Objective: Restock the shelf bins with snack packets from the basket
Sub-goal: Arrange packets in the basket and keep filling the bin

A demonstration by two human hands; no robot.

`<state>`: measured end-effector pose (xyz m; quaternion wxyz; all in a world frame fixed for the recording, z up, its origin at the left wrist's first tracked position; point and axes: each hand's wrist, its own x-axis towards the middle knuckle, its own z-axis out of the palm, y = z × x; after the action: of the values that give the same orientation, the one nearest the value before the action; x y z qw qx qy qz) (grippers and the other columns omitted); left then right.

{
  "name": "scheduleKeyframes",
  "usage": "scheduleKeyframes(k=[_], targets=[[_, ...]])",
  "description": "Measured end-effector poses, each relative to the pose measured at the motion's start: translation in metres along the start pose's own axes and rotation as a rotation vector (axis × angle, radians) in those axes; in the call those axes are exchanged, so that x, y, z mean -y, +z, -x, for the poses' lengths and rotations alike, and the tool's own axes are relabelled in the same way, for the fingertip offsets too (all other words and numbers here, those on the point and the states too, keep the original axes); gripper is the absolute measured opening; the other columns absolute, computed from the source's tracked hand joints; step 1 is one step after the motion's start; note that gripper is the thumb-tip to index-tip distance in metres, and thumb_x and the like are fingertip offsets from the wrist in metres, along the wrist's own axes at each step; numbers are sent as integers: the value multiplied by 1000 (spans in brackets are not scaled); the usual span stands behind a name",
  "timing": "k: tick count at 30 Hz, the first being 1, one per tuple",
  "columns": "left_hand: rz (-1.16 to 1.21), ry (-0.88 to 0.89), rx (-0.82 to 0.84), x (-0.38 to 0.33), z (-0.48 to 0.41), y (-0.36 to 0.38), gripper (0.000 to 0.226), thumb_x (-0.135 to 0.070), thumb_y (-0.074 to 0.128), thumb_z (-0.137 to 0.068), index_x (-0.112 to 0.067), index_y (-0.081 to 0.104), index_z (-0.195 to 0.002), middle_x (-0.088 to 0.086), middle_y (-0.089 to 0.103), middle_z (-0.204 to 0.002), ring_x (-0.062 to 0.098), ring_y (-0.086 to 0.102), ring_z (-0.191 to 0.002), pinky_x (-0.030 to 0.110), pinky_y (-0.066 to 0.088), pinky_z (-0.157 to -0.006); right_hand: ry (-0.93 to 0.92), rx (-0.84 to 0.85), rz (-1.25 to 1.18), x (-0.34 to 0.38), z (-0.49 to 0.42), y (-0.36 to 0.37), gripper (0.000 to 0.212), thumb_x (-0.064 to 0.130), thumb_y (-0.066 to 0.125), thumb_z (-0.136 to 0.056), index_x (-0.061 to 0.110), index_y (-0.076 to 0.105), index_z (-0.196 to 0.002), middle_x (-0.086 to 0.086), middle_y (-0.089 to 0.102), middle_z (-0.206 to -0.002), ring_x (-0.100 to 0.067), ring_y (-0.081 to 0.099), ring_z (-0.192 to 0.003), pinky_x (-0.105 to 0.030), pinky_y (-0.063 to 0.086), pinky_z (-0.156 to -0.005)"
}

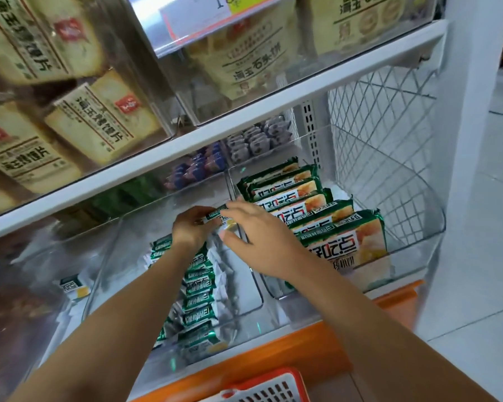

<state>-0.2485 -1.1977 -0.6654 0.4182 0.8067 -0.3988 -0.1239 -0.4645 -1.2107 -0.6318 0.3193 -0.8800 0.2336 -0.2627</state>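
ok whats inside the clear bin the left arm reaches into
A row of green-and-white snack packets along the clear bin's left side; the left hand grips another packet at the back. Its forearm hides some.

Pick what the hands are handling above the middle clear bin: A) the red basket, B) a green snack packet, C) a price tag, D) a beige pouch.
B: the left hand grips a green snack packet over the middle bin, and the right hand touches its end with its fingers.
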Motion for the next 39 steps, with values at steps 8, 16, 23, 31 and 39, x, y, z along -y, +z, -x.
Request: scheduleKeyframes(k=[8, 16, 23, 31, 39], targets=[[-271, 44, -21, 9, -2, 11, 23, -25, 77, -81, -37, 71, -99, 2, 67, -95, 23, 61, -91, 27, 47, -82, 5, 16, -16, 2, 4, 0, 44, 36, 48, -100, 19, 52, -139, 3, 30, -158, -12, 19, -147, -30, 19, -116], [-481, -31, -18, 4, -17, 14, 25, -37, 67, -86, -39, 73, -110, -4, 64, -88, 30, 57, -106, 38, 51, -88, 19, 14, -36, 1, 6, -2, 38, 34, 49, -99, 18, 58, -133, 5, 30, -157, -10, 19, -147, -31, 19, -117], [-505, -20, -76, 3, -16, 18, 24, -31, 63, -88, -34, 74, -109, 1, 73, -98, 28, 60, -106, 38, 51, -91, 26, -4, -44, -1, 4, 0, 35, 33, 52, -98, 19, 62, -128, 7, 33, -156, -9, 22, -145, -31, 22, -115], [-306, -4, -110, 10, -13, 13, 20, -26, 75, -78, -24, 67, -97, -2, 65, -84, 22, 63, -82, 27, 46, -70, 24, -22, -47, -1, 4, 2, 31, 31, 52, -98, 19, 65, -123, 7, 34, -155, -9, 25, -145, -34, 27, -115], [-348, 20, -98, 13, -15, 13, 16, -24, 74, -79, -23, 69, -94, 1, 66, -85, 21, 62, -76, 27, 47, -67, 9, -47, -46, -3, 3, 4, 27, 30, 53, -97, 20, 68, -117, 5, 36, -155, -11, 27, -144, -37, 27, -116]])
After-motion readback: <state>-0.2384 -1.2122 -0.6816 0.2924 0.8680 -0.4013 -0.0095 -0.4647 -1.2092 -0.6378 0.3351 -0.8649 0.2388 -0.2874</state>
